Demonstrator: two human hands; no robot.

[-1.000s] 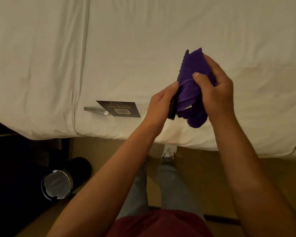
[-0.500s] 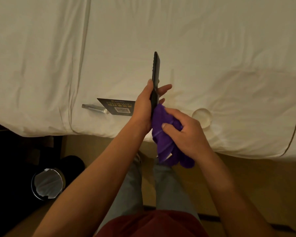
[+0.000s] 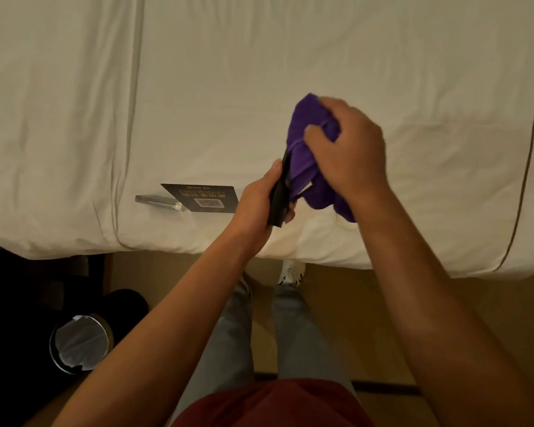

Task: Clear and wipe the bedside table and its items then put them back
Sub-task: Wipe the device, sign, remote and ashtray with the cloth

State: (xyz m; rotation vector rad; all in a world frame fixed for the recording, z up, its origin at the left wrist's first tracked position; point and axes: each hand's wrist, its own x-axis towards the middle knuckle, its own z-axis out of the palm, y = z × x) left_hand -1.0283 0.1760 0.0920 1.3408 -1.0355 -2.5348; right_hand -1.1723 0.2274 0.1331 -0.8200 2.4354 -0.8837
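1. My right hand (image 3: 347,149) is closed on the purple cloth (image 3: 309,155). Half a second ago it sat low, near the bottom end of the remote; it has now run up to the top end, so the cloth covers the upper part.
2. My left hand (image 3: 259,204) is closed on the lower end of the black remote (image 3: 279,200), holding it on edge above the bed (image 3: 259,57). Only the lower part of the remote shows; the rest is hidden under the cloth.
3. Judgement: this is a repeat wiping stroke along the remote. The item is nearly clean and should next be set down.
4. On the bed, just left of my left hand, lies the dark card (image 3: 202,198), with a clear stand (image 3: 159,202) touching its left side.
5. The bin (image 3: 79,342) stands on the floor at lower left. The desk is not clearly in view, so the put-back step is not yet done.
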